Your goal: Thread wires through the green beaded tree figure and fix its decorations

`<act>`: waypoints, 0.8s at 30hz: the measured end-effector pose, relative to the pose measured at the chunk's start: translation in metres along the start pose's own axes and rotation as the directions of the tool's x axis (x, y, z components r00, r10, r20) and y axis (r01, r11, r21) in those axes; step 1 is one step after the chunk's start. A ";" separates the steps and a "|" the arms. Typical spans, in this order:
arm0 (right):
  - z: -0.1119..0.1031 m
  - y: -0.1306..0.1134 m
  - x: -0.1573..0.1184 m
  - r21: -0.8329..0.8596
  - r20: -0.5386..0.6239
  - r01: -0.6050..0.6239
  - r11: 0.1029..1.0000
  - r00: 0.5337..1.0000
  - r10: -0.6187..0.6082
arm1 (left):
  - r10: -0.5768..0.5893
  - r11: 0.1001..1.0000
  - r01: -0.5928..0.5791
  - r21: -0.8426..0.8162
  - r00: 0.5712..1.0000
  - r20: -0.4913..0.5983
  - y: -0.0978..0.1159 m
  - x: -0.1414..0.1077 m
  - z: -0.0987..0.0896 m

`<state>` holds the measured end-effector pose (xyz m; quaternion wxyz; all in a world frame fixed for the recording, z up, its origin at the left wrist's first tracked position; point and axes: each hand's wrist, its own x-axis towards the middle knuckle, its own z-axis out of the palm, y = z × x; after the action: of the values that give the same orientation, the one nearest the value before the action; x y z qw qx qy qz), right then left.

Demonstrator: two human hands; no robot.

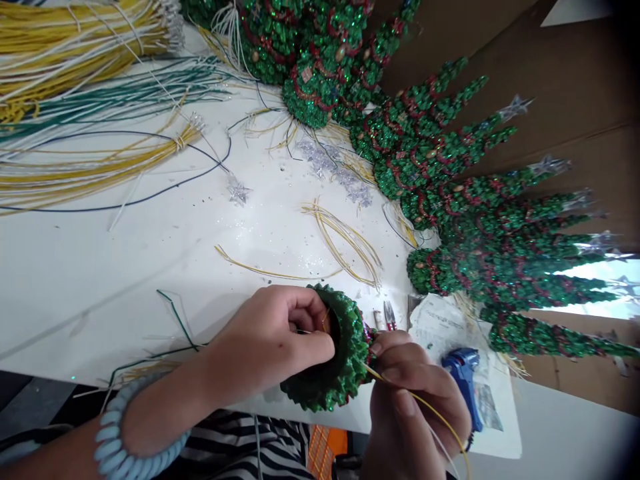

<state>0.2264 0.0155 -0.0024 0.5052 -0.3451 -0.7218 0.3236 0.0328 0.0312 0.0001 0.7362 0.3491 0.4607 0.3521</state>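
A green glittery miniature Christmas tree [350, 373] lies on its side at the table's front edge, its hollow base facing left. My left hand [280, 333] has its thumb and fingers closed at the mouth of that base, with a bit of thin yellow wire showing between the fingertips. On the tree's other side, my right hand [420, 393] pinches a yellow wire [445, 421] and a white one, which come out through the tree's side and trail down to the right. The tree's upper part is hidden behind my right hand.
Finished-looking trees [450, 173] with clear stars stand along the back. Bundles of yellow and white wires [90, 40] lie at the left. A loose star [239, 192], cut wires [345, 240], red-handled cutters [390, 316] and a blue glue gun [465, 380] are on the white table [165, 260].
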 end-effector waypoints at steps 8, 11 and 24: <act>0.000 0.003 -0.002 -0.009 -0.025 -0.014 1.000 1.000 0.014 | -0.027 1.000 0.027 -0.001 1.000 -0.016 0.003 0.004 0.001; -0.001 0.003 -0.004 0.003 -0.027 -0.039 0.999 0.999 0.040 | 0.008 0.996 -0.004 0.086 0.999 -0.048 0.003 0.005 -0.001; 0.011 -0.007 0.002 -0.009 -0.097 -0.107 0.994 0.990 0.105 | 0.598 0.440 -0.485 0.756 0.786 0.156 0.007 -0.022 -0.024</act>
<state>0.2141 0.0118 0.0012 0.5189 -0.4017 -0.6796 0.3278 0.0018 0.0202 0.0073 0.3319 0.7292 0.4757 0.3630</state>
